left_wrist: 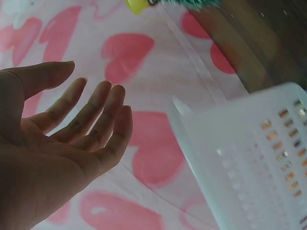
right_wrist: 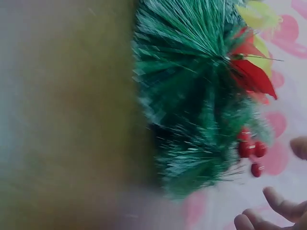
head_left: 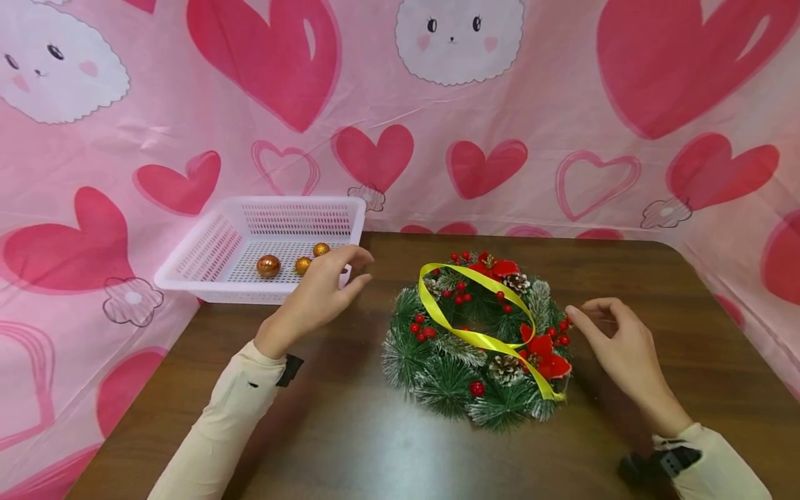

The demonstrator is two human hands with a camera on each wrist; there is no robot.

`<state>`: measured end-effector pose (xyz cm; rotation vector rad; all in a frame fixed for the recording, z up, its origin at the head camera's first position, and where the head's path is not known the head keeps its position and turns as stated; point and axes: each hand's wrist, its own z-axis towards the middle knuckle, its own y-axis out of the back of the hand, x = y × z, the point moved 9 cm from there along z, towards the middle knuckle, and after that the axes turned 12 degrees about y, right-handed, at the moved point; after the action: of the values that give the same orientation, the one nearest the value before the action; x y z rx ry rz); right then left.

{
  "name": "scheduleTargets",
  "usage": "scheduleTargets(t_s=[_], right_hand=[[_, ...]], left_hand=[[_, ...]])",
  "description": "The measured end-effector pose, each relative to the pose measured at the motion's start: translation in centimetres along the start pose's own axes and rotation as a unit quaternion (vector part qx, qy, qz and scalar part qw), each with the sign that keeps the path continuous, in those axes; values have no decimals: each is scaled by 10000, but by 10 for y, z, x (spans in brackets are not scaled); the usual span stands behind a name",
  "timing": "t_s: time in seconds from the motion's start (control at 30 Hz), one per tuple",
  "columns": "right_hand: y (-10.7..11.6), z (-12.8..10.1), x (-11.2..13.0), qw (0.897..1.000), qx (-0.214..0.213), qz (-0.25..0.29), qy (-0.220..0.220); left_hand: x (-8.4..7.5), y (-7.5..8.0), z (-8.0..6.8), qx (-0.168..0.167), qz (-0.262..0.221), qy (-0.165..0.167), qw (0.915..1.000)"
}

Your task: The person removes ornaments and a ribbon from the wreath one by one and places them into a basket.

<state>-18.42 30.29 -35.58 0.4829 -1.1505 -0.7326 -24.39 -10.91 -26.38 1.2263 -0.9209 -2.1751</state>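
A green frosted wreath (head_left: pixel 431 371) with red berries, pinecones and red flowers lies on the table. Across its top loops a yellow ribbon (head_left: pixel 481 340), one end hanging over the near right side. My right hand (head_left: pixel 625 347) hovers just right of the wreath, thumb and fingers apart and nothing between them; in the right wrist view its fingertips (right_wrist: pixel 276 199) show near the red berries (right_wrist: pixel 252 148). Near the basket's front right corner is my left hand (head_left: pixel 321 288), relaxed and holding nothing. The left wrist view shows its fingers (left_wrist: pixel 103 120) loosely bent beside the basket wall.
A white plastic basket (head_left: pixel 219 286) stands at the back left of the brown table (head_left: pixel 387 444). Inside it are a larger copper ball (head_left: pixel 268 266) and two smaller gold balls, partly behind my left hand. A pink heart-patterned cloth (head_left: pixel 425 104) hangs behind the table.
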Motion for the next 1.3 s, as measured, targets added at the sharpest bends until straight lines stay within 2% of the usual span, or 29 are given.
scheduleTargets(t_s=[0.1,0.27,0.47,0.67,0.9,1.13,1.3], right_hand=[[4,10,19,9991,-96,-118,386],[0,24,51,9954,157,-103,938],[-12,35,76,9913,494,32,1220],[-22,39,88,9873,715,189,1409],[-28,43,101,9825,848,239,1639],[-37,48,112,9780,942,116,1857],[-43,49,114,9755,1077,53,1920]], left_hand=[[-14,-9,-2,160,72,-190,9997],[-37,-24,-5,401,71,-459,9981],[-53,-40,-8,606,73,-689,9958],[-62,-54,-11,845,62,-847,9928],[-74,-69,-15,1132,32,-834,9901],[-92,-81,-17,1297,201,-1045,9858],[-99,-91,-17,1436,199,-1145,9828]])
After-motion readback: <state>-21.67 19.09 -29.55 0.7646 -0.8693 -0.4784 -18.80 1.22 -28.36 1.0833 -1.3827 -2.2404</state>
